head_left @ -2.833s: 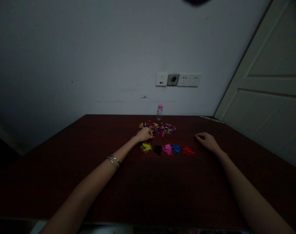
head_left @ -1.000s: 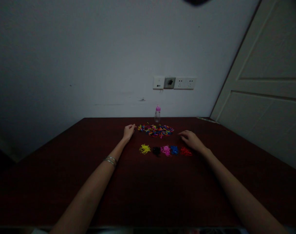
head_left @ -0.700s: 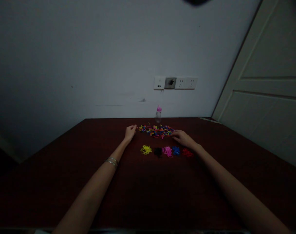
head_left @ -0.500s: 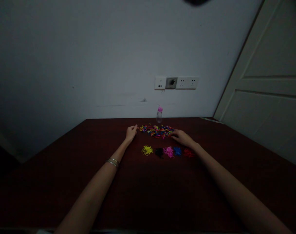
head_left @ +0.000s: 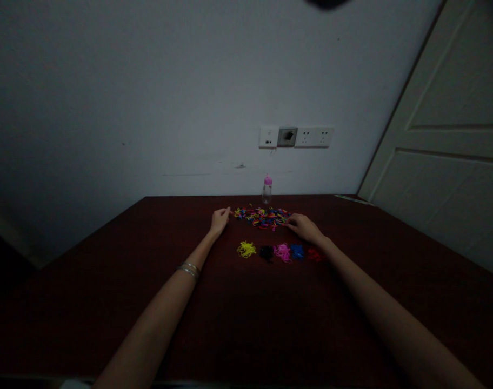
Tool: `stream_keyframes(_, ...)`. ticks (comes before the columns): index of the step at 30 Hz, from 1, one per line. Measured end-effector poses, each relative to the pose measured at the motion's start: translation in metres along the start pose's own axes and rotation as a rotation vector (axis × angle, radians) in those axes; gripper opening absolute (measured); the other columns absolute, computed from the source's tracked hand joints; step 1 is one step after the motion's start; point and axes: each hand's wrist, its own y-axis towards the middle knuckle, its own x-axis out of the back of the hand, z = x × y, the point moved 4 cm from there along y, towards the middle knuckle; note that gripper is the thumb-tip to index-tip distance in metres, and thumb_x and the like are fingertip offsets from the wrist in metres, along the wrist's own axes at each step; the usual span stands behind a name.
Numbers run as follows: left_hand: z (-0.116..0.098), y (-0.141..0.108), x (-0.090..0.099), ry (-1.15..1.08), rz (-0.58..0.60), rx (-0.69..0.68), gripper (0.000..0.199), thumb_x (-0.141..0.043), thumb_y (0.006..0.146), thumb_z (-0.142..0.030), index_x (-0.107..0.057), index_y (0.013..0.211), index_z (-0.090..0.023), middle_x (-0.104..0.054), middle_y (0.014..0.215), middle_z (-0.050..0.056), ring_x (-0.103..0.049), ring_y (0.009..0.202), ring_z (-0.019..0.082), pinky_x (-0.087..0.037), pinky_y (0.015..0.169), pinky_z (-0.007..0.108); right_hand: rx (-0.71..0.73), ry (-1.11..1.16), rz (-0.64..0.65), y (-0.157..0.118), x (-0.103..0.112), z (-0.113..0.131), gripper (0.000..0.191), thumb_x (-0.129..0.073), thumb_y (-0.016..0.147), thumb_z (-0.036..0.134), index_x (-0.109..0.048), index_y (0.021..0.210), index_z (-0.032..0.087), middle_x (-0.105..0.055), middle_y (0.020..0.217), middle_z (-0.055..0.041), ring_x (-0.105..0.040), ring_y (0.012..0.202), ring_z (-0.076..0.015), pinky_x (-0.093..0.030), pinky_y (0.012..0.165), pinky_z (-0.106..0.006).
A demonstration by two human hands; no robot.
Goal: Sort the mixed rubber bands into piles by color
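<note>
A mixed heap of small coloured rubber bands (head_left: 262,217) lies on the dark red table. At its left end rests my left hand (head_left: 220,220), fingers curled together; whether anything is in them is hidden. My right hand (head_left: 304,228) reaches the heap's right end, with thumb and fingertips drawn together at the bands. What they pinch is too small to make out. Nearer me, sorted piles lie in a row: yellow bands (head_left: 246,249), black bands (head_left: 266,252), pink bands (head_left: 282,252), blue bands (head_left: 297,251) and red bands (head_left: 315,254), the last partly beside my right wrist.
A clear bottle with a pink cap (head_left: 267,190) stands upright behind the heap, near the wall (head_left: 190,108). Wall sockets (head_left: 313,137) sit above it. A pale panelled door (head_left: 445,162) is on the right. The table (head_left: 238,324) runs up to the wall.
The view has shifted very slightly. Both hands stay by the heap's two ends, with only a slight movement of the right fingers. The sorted piles look the same.
</note>
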Motion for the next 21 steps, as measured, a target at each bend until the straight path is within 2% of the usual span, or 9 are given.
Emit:
stream_keyframes(14, -0.006, -0.003, 0.000, -0.003, 0.001, 0.035, 0.038, -0.046, 0.079, -0.043, -0.065, 0.071, -0.011, -0.039, 0.040, -0.005, -0.036, 0.039, 0.009, -0.025, 0.045, 0.022, 0.020, 0.028, 0.002, -0.001, 0.001, -0.002, 0.017, -0.050, 0.081, 0.022, -0.066, 0.086, 0.018, -0.067, 0.091, -0.0068, -0.061, 0.086, -0.0184, -0.043, 0.076, -0.026)
stream_keyframes(21, -0.006, -0.003, 0.000, -0.002, 0.004, 0.034, 0.036, -0.046, 0.079, -0.041, -0.064, 0.070, -0.011, -0.040, 0.041, -0.004, -0.037, 0.040, 0.009, -0.026, 0.044, 0.021, -0.037, 0.244, -0.145, -0.003, 0.011, -0.010, 0.018, -0.053, 0.077, 0.027, -0.067, 0.084, 0.018, -0.069, 0.086, -0.0044, -0.062, 0.081, -0.0178, -0.045, 0.076, -0.027)
